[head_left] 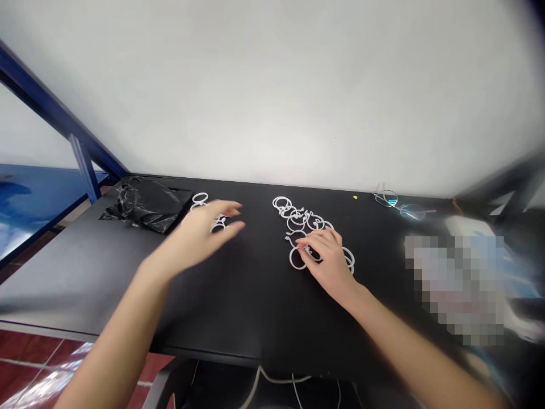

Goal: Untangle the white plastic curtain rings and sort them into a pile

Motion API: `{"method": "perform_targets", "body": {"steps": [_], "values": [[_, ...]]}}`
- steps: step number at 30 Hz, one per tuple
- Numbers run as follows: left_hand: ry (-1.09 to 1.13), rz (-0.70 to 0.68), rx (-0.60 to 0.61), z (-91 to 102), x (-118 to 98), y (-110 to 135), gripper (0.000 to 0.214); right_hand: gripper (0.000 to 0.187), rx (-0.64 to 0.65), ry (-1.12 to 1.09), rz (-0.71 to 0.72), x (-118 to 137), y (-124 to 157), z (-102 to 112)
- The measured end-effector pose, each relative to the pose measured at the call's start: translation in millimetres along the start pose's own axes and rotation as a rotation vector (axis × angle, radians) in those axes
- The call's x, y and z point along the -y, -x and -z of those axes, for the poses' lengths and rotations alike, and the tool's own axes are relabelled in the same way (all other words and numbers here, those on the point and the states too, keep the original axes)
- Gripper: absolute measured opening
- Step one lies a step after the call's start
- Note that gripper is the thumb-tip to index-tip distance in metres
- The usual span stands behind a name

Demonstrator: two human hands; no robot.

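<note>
Several white curtain rings [295, 222] with small eyelets lie in a loose, overlapping heap on the black table [238, 295], right of the middle. My right hand [327, 255] is over the near end of this heap, thumb and fingertips pinched at the edge of one white curtain ring [291, 258]. Its palm hides part of the heap. To the left, my left hand [208, 227] hovers with thumb and fingers apart and nothing between them. Behind and below it is a smaller group of white curtain rings [200, 197], partly covered by the hand.
A crumpled black plastic bag [149, 201] lies at the back left. Eyeglasses [400, 207] rest at the back right, near a blurred, pixelated item [460, 289]. A pale wall [272, 102] rises behind the table. A blue metal frame [55, 102] stands left; cables [255, 386] hang below the front edge.
</note>
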State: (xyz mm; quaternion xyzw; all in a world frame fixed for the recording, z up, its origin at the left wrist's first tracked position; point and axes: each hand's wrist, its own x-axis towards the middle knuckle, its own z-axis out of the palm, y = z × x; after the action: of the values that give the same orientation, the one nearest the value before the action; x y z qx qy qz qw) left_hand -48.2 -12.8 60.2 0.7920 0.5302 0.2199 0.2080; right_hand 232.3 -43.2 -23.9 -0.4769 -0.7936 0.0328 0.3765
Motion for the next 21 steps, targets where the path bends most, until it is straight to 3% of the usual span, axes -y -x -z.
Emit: {"method": "perform_targets", "body": {"steps": [3, 7, 12, 16, 21], "values": [[0.140, -0.249, 0.260, -43.0, -17, -13, 0.046, 0.014, -0.048, -0.117, 0.023, 5, -1, 3], [0.360, -0.280, 0.318, -82.9, -23, -11, 0.059, 0.012, -0.105, -0.277, -0.032, 9, -2, 7], [0.687, -0.178, 0.279, -94.4, -30, 0, 0.039, 0.010, -0.081, -0.361, -0.134, 11, -1, 8], [0.917, -0.063, 0.333, -98.1, -34, 3, 0.026, 0.013, -0.070, -0.426, -0.069, 13, 1, 7], [0.978, 0.016, 0.315, -105.3, -32, 5, 0.028, 0.022, -0.148, -0.454, 0.020, 15, 1, 7]]}}
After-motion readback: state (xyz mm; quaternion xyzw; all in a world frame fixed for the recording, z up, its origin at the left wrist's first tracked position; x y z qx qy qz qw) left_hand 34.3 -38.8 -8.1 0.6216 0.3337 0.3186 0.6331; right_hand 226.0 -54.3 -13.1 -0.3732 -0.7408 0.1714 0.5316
